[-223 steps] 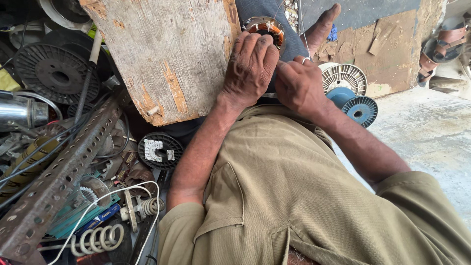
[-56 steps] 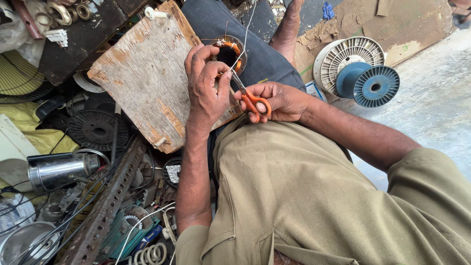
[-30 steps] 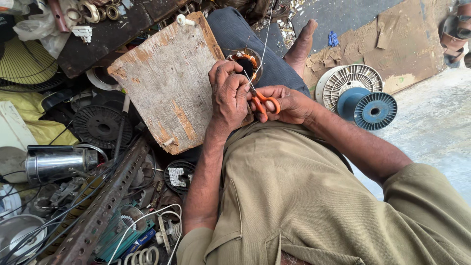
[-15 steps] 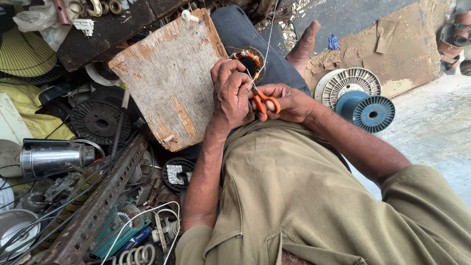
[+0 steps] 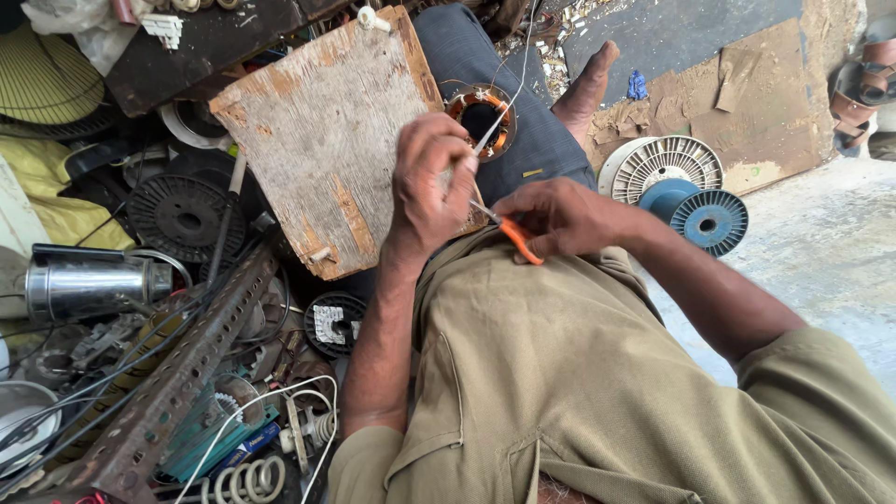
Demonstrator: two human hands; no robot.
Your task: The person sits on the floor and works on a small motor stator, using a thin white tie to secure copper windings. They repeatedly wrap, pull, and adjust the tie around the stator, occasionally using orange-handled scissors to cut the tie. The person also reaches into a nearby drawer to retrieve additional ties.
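1. Nearest you, your right hand (image 5: 560,215) was clamped around the orange-handled scissors (image 5: 511,235), just this side of the stator ring (image 5: 481,117) on your lap.
2. Your left hand (image 5: 429,182) was pinched together on a thin thread (image 5: 509,84), between the scissors and the stator ring; the blade tips reached toward that thread beside your fingers.
3. The stator ring lay flat on your dark trouser leg, its copper windings already in place and the thread running up from it; by my reading, trimming that thread was what remained.
4. Left of the stator ring leaned a worn wooden board (image 5: 327,140).
5. Right of the ring and farther out, blue spools (image 5: 705,219) sat on the floor.
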